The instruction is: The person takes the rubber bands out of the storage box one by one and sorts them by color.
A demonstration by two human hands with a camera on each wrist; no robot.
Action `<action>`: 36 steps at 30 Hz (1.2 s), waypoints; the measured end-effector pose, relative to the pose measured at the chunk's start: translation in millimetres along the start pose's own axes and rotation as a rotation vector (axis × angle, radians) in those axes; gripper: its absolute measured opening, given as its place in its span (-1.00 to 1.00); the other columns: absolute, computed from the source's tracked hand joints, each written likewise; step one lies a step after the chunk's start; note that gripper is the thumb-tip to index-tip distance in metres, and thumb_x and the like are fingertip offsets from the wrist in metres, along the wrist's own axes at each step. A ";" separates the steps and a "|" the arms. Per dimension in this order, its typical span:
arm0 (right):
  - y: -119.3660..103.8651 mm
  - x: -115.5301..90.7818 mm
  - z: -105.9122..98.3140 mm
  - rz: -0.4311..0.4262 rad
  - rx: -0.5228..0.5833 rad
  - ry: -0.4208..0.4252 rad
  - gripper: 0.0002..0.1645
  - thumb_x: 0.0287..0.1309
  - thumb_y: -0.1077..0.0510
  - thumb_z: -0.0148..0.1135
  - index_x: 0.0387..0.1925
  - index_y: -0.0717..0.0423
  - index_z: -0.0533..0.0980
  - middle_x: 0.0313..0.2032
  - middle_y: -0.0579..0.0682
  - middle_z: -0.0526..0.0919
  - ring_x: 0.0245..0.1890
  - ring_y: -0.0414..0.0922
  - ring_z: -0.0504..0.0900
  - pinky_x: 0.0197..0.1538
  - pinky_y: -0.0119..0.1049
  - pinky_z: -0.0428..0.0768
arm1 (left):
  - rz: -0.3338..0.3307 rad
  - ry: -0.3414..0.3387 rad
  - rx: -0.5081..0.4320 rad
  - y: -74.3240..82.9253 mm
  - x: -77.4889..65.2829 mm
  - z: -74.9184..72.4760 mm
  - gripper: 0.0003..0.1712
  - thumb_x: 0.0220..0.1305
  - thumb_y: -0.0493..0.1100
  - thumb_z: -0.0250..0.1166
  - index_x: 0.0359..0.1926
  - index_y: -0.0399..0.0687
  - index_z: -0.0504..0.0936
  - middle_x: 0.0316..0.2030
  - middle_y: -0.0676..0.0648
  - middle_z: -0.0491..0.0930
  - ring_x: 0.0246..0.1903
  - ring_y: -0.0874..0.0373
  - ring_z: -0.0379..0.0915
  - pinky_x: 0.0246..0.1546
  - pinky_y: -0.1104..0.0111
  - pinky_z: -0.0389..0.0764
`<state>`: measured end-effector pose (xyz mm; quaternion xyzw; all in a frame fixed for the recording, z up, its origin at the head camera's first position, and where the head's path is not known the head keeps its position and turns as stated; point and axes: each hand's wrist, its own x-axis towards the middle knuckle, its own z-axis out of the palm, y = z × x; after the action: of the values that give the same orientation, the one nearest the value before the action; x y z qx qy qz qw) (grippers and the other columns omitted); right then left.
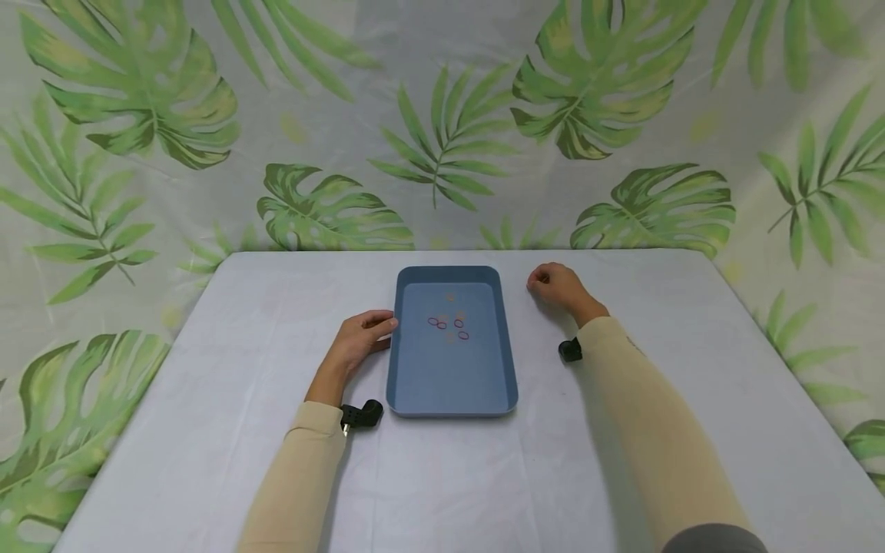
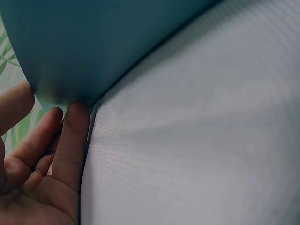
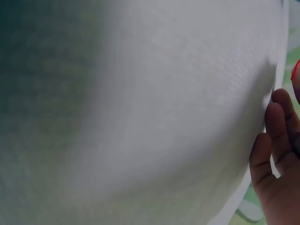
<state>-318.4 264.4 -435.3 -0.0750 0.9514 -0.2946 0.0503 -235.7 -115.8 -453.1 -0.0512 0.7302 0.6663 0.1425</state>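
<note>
A blue rectangular tray (image 1: 452, 384) lies on the table with several small red rubber bands (image 1: 459, 335) and faint orange ones (image 1: 450, 299) in it. My left hand (image 1: 359, 336) is at the tray's left side. Its fairly straight fingers (image 2: 75, 126) touch the outer wall in the left wrist view. Right of the tray, over the tablecloth, is my right hand (image 1: 558, 286), thumb and index finger brought together. At the edge of the right wrist view, a red rubber band (image 3: 295, 70) shows at a fingertip; most of the pinch lies out of frame.
A white cloth covers the table (image 1: 207, 369). Behind it hangs a leaf-printed curtain (image 1: 470, 215). Black wrist cameras (image 1: 362, 415) are strapped to both wrists. A dark grey rounded thing (image 1: 715, 539) shows at the lower right edge.
</note>
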 end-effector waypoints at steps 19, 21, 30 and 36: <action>0.7 -1.2 3.2 0.005 -0.027 -0.009 -0.77 0.37 0.18 0.13 -0.20 0.29 0.61 -0.06 0.26 0.56 -0.03 0.15 0.49 0.13 0.07 0.49 | -0.002 -0.002 0.006 -1.2 0.7 -0.1 -0.50 0.38 -0.17 0.27 0.28 -0.26 0.50 0.22 -0.25 0.52 0.03 0.21 0.55 0.16 0.27 0.67; 0.1 -1.4 2.6 -0.008 -0.032 -0.005 -0.78 0.36 0.20 0.14 -0.22 0.30 0.62 -0.08 0.27 0.57 -0.04 0.15 0.50 0.12 0.07 0.50 | -0.001 0.000 0.006 -1.0 0.9 0.1 -0.50 0.38 -0.17 0.27 0.27 -0.26 0.49 0.23 -0.26 0.51 0.04 0.20 0.55 0.16 0.27 0.67; -1.4 -2.1 -2.1 -0.017 -0.049 -0.040 -0.78 0.33 0.21 0.11 -0.23 0.26 0.63 -0.08 0.25 0.64 -0.05 0.13 0.53 0.00 -0.06 0.53 | -0.007 0.001 0.014 0.0 0.1 0.8 -0.48 0.38 -0.15 0.27 0.29 -0.24 0.48 0.25 -0.25 0.50 0.17 0.05 0.51 0.19 0.24 0.65; -12.2 -4.6 -8.5 0.007 -0.001 -0.081 -0.76 0.39 0.14 0.10 -0.15 0.22 0.60 -0.05 0.22 0.64 -0.12 0.07 0.58 -0.20 -0.25 0.53 | 0.001 -0.006 0.013 -0.5 0.2 0.1 -0.48 0.38 -0.16 0.27 0.30 -0.24 0.48 0.26 -0.26 0.50 0.14 0.09 0.53 0.18 0.25 0.66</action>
<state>-313.7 260.0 -421.2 -0.0837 0.9490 -0.2905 0.0895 -235.8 -115.7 -453.6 -0.0479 0.7341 0.6617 0.1447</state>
